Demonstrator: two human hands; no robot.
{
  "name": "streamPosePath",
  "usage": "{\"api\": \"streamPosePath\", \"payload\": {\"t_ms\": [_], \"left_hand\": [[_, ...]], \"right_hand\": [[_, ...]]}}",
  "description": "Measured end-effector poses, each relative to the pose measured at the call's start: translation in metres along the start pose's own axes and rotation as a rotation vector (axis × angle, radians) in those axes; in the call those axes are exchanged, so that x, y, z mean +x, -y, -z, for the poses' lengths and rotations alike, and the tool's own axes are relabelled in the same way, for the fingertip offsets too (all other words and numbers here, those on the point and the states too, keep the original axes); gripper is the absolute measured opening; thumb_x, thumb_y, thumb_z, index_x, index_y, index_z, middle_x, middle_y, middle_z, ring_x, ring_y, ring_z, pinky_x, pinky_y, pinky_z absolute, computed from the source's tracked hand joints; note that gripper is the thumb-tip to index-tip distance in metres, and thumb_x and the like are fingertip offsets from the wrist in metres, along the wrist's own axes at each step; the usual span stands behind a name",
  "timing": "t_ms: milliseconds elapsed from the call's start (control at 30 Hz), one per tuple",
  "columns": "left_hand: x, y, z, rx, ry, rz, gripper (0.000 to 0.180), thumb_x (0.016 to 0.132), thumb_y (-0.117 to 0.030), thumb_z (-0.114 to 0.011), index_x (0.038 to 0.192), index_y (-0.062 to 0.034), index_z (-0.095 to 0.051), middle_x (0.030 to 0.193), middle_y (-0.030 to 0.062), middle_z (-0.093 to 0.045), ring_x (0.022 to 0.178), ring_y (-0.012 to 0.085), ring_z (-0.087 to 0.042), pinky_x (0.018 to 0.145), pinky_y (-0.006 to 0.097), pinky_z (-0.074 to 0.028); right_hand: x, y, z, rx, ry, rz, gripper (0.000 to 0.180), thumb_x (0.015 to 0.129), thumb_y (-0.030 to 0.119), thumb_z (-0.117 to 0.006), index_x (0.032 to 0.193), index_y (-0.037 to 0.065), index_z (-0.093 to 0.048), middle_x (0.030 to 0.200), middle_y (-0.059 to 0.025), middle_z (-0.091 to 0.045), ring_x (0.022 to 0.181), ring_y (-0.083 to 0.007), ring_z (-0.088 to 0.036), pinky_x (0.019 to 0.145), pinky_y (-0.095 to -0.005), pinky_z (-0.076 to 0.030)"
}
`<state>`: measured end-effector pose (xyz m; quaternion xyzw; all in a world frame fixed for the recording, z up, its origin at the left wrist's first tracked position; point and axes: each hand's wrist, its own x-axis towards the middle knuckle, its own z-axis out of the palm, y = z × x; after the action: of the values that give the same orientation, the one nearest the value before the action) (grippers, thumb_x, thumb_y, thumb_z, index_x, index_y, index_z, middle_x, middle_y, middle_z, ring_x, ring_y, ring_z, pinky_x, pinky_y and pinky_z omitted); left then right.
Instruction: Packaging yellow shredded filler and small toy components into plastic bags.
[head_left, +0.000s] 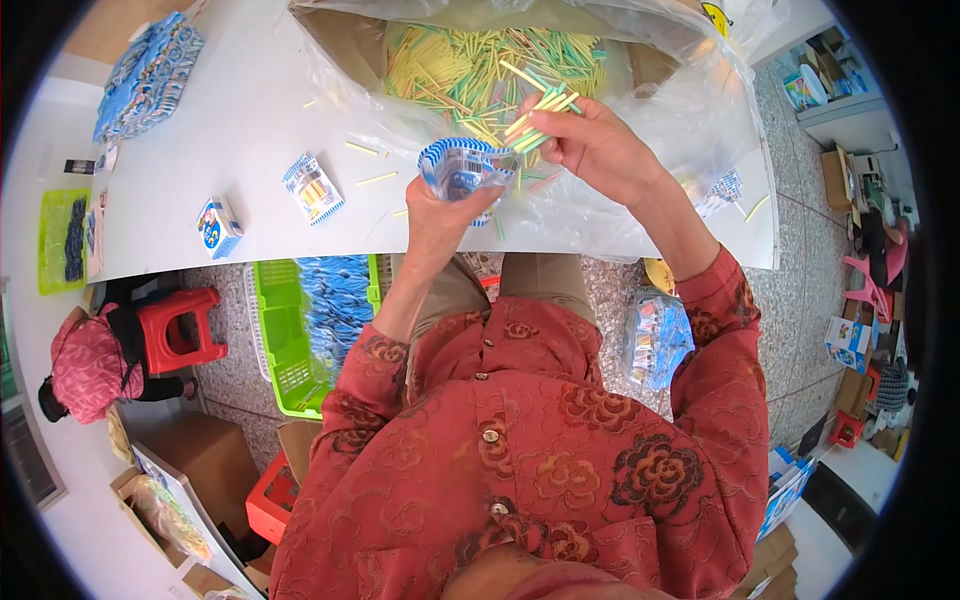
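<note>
My left hand [443, 222] is closed round a small clear plastic bag [462, 170] with blue-and-white striped edges, its mouth spread wide. Right beside that mouth, my right hand [597, 147] pinches a bundle of thin yellow and green sticks [540, 122]. Beyond both hands, a box [345, 50] lined with clear plastic holds a heap of the same kind of sticks [470, 75] in yellow, green and pinkish tones. A few loose sticks [377, 180] lie on the white table [260, 120] to the left of my left hand.
A filled packet [313, 188] and a small blue-white box [219, 227] sit on the table's left. Stacked blue packaging [150, 75] stands at the far left. Below the table edge is a green crate [292, 370] of blue packets. A person [90, 365] sits near a red stool [182, 328].
</note>
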<state>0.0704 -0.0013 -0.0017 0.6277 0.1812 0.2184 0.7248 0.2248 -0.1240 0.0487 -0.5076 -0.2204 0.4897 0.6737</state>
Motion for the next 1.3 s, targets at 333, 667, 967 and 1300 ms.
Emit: {"api": "streamPosePath", "payload": {"t_ms": [333, 667, 967, 1300], "left_hand": [[0.003, 0.003, 0.000, 0.018, -0.017, -0.008, 0.023, 0.070, -0.003, -0.071, 0.091, -0.0011, -0.062, 0.080, 0.0009, -0.063, 0.066, 0.0048, -0.055, 0.058, 0.020, -0.045], [0.004, 0.002, -0.002, 0.026, -0.012, -0.002, 0.023, 0.070, -0.004, -0.072, 0.090, -0.0009, -0.062, 0.079, 0.0009, -0.063, 0.066, 0.0053, -0.055, 0.058, 0.020, -0.045], [0.002, 0.003, -0.010, 0.065, -0.083, -0.053, 0.025, 0.071, -0.004, -0.071, 0.093, 0.0004, -0.061, 0.081, 0.0019, -0.063, 0.069, 0.0060, -0.056, 0.058, 0.021, -0.046], [-0.002, 0.009, -0.024, 0.050, -0.162, -0.082, 0.026, 0.070, -0.002, -0.070, 0.093, 0.0028, -0.060, 0.079, 0.0039, -0.063, 0.065, 0.0075, -0.056, 0.058, 0.021, -0.047]], "right_hand": [[-0.003, -0.002, -0.003, 0.044, -0.009, -0.023, 0.016, 0.086, 0.013, -0.059, 0.100, 0.006, -0.058, 0.084, 0.0016, -0.057, 0.062, -0.0035, -0.044, 0.055, -0.0171, -0.037], [-0.002, -0.003, -0.001, -0.222, -0.066, 0.048, 0.014, 0.085, 0.018, -0.060, 0.095, 0.008, -0.058, 0.075, 0.0051, -0.052, 0.061, -0.0036, -0.040, 0.055, -0.0188, -0.032], [-0.003, -0.009, -0.002, -0.128, -0.157, 0.078, 0.014, 0.085, 0.018, -0.061, 0.094, 0.008, -0.058, 0.072, 0.0061, -0.051, 0.060, -0.0034, -0.043, 0.055, -0.0191, -0.034], [-0.007, -0.019, -0.001, -0.010, -0.255, 0.131, 0.016, 0.085, 0.016, -0.060, 0.096, 0.005, -0.058, 0.073, 0.0041, -0.051, 0.060, -0.0047, -0.042, 0.056, -0.0197, -0.037]]}}
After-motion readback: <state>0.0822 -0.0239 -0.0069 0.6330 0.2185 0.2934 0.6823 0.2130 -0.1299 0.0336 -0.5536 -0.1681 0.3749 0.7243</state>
